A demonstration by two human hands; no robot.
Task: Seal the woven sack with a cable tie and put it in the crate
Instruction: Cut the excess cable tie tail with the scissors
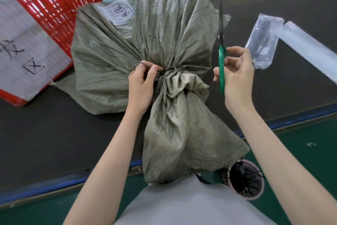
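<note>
A: Where is the sack [164,42]?
B: Mid-bench [273,15], its mouth over the near edge; crate [54,6] at the left edge.
A: Grips?
B: The left hand [142,86] pinches the tie [116,52] at the neck; the right hand [237,78] grips scissors [221,57].

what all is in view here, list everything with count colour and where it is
woven sack: 1, grey-green, lying on the table, neck gathered
label: 1, white with handwriting, on the sack's far part
cable tie: 1, black, tail sticking up-left from the sack's neck
scissors: 1, green handles, dark blades pointing away
crate: 1, red, far left
paper sign: 1, white, on the crate's side
plastic bag: 1, clear, right side of the table
bin: 1, pink, on the floor lower right, holding black strips
table: 1, dark, blue edge
left hand: pinches the cable tie at the neck
right hand: holds the scissors
</note>
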